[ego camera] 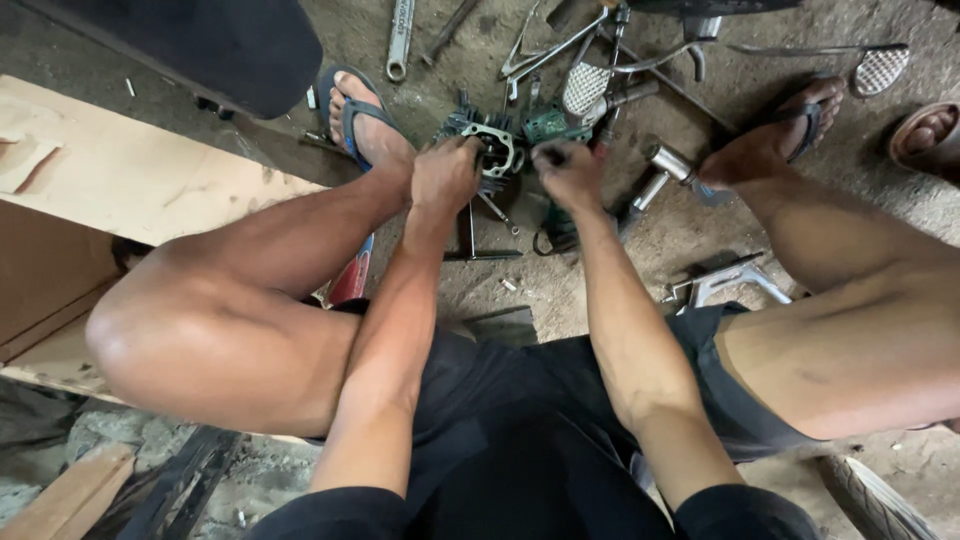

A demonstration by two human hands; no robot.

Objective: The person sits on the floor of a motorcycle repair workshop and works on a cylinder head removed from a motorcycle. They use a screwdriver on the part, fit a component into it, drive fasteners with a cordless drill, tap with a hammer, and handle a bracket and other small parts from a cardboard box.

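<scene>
Squatting low over a dirt floor (560, 300), the person works with both hands between their feet on a finned engine cylinder (490, 150), a dark metal block with a round bore ringed by a pale gasket face. The cylinder sits on the floor just ahead of the knees, between the two sandalled feet. The left hand (445, 175) lies on the cylinder's left side, its fingers curled round the fins and pressed against the metal. The right hand (568, 172) is at the cylinder's right side, fingers closed in a fist round a small dark tool whose kind cannot be told, with a green metal part (548, 125) just beyond the knuckles. The left foot, in a blue sandal (352, 112), stands just left of the cylinder; the right foot, in a dark sandal (800, 125), is well apart to the right. A wrench (400, 40) lies on the floor at the top, left of centre. Bent chrome rods and a footpeg with a cross-hatched tread (585, 88) lie beyond the hands, and a second such tread (880, 68) lies at the upper right. A steel tube (665, 160) lies right of the right hand, and a pale metal bracket (725, 280) rests near the right thigh. A plywood board (130, 170) runs along the left side, partly under the left knee.
</scene>
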